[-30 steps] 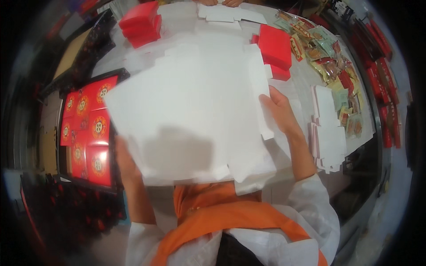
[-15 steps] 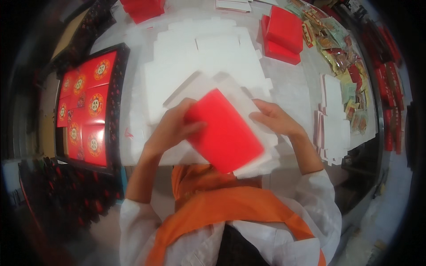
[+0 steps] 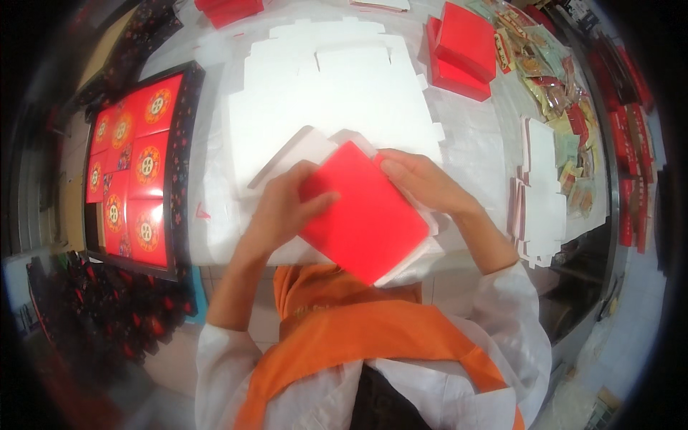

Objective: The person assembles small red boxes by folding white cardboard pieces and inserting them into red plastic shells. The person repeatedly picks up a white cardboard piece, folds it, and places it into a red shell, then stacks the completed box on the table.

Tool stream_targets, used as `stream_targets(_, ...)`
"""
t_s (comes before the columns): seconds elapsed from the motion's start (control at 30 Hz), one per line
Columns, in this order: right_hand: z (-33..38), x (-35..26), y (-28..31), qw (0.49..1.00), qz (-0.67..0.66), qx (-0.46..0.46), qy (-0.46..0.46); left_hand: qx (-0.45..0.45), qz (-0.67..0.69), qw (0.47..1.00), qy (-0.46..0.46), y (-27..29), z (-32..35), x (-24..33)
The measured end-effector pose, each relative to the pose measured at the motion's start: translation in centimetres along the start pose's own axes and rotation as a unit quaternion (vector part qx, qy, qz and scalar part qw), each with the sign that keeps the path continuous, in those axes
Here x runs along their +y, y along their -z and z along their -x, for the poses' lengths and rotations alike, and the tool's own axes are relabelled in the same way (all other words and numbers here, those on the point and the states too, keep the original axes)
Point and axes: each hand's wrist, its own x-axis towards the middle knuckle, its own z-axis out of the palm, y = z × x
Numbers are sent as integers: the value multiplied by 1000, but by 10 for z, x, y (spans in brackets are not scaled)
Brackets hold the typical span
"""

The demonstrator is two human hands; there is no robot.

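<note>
A red carton [image 3: 369, 215] with pale inner sides is tilted between my hands above the table's near edge. My left hand [image 3: 283, 204] is closed around its left side, with the thumb over the red face. At its upper right edge my right hand [image 3: 423, 179] pinches the rim, with the thumb uppermost. A pale flap [image 3: 290, 154] sticks out beyond my left fingers. Behind the carton lies a stack of flat white carton blanks [image 3: 337, 93] with cut slots and tabs. The fingers under the carton are hidden.
On the left a dark tray [image 3: 188, 172] holds several red boxes [image 3: 148, 166] with round emblems. Two red cartons [image 3: 464, 43] sit at the far right, beside a heap of wrapped packets [image 3: 555, 97]. More white blanks [image 3: 541, 193] are stacked right. Another red carton [image 3: 229, 11] lies far left.
My right hand has moved left and closed on the carton's upper right edge, where a gap showed before. The left hand keeps its grip; the whole view has shifted slightly.
</note>
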Motion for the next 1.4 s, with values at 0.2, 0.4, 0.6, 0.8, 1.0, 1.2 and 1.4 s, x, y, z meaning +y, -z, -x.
stream_targets(0.2,-4,6,-11,997,60,37,35,6,35,999,-38,-3,0,-5)
stream_targets(0.4,-5,6,-17,994,83,54,53,-5,27,999,-42,-5,-1,-11)
stream_targets(0.6,3,5,-27,991,88,78,64,-33,47,998,-10,-6,2,-9)
stream_targets(0.8,8,3,-34,985,129,91,72,-40,90,995,-3,-14,3,-14)
stream_targets(1.0,15,0,-38,988,114,80,67,-60,276,959,15,-18,12,3)
stream_targets(1.2,22,4,-38,993,71,71,55,-70,239,968,21,-20,10,-4)
stream_targets(1.4,22,7,-37,994,69,52,65,-65,242,968,12,-25,10,-8)
